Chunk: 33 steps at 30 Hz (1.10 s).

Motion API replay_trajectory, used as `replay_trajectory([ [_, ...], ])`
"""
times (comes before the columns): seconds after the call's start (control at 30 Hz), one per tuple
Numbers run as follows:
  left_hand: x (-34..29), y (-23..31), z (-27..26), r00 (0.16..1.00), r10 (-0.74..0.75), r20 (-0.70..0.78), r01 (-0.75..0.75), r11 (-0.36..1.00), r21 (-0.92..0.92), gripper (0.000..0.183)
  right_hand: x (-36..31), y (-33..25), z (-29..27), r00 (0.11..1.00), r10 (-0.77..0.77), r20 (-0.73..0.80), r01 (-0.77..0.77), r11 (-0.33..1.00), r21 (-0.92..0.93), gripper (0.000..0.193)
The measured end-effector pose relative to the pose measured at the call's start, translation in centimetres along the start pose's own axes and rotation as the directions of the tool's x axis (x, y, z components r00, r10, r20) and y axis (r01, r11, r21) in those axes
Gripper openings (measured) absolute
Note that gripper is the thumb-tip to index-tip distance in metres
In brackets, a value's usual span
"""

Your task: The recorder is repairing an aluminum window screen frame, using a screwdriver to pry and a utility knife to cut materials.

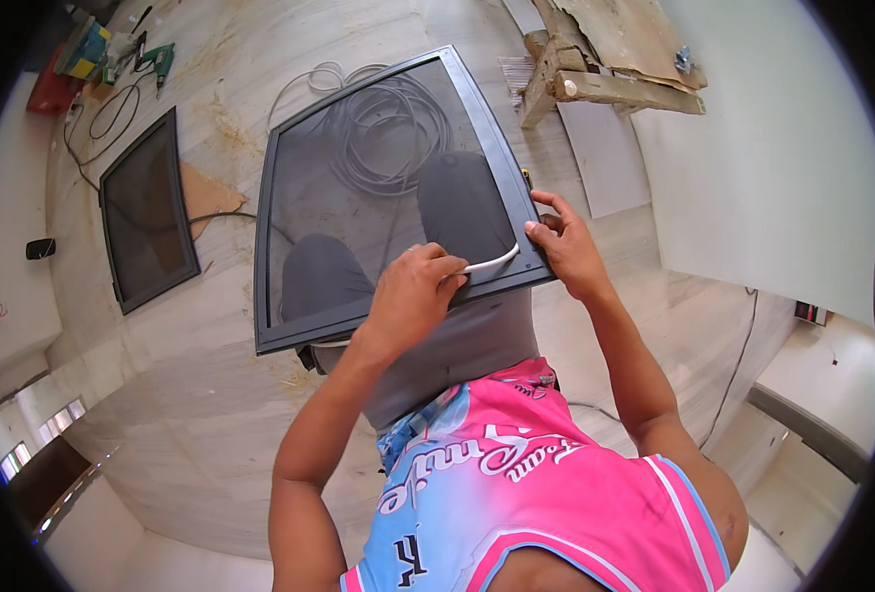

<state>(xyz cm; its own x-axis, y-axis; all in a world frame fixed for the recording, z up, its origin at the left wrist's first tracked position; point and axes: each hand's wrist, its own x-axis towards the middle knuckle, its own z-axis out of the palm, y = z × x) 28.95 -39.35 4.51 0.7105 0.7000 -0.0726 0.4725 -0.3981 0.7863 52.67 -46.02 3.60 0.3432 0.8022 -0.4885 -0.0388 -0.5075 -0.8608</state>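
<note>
Across my knees rests a dark-framed mesh screen [262, 237], tilted, with its dark see-through mesh [358, 232] showing my legs behind it. My left hand [410, 296] is closed near the frame's lower bar, fingers pinching a white flexible strip [496, 262]. From those fingers the strip runs right and curves up into the lower right corner of the mesh. My right hand [570, 249] grips the frame's right side just above that corner, thumb on the front face and index finger reaching over the outer edge. Its remaining fingers are partly hidden.
A second dark-framed panel [151, 212] lies on the floor at left, beside brown cardboard [210, 197]. Coiled grey cable [269, 123] lies beyond the screen. At far left are a green power drill [161, 61] and boxes; at far right stands a rough wooden trestle [630, 91].
</note>
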Motion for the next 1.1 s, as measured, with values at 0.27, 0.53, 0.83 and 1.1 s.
replay_trajectory([
  [0.27, 2.0, -2.4, 0.3, 0.917, 0.384, -0.111, -0.302, 0.848, 0.435, 0.031, -0.5, -0.1, 0.9, 0.999, -0.032, -0.025, 0.032, 0.999, -0.022, 0.047],
  [0.53, 0.8, -2.5, 0.8, 0.954, 0.295, -0.052, -0.277, 0.935, 0.220, 0.025, -0.2, 0.9, 1.4, 0.961, -0.270, -0.067, 0.228, 0.903, -0.365, 0.041],
  [0.83, -1.7, -1.7, 1.4, 0.971, 0.236, -0.028, -0.230, 0.963, 0.137, 0.025, -3.9, -0.4, 3.1, 0.588, -0.600, 0.543, 0.743, 0.136, -0.655, 0.027],
  [1.1, -2.5, -1.4, 2.3, 0.967, 0.254, 0.029, -0.250, 0.915, 0.318, 0.050, -4.6, -1.8, 3.4, 0.591, -0.410, 0.695, 0.776, 0.052, -0.629, 0.051],
])
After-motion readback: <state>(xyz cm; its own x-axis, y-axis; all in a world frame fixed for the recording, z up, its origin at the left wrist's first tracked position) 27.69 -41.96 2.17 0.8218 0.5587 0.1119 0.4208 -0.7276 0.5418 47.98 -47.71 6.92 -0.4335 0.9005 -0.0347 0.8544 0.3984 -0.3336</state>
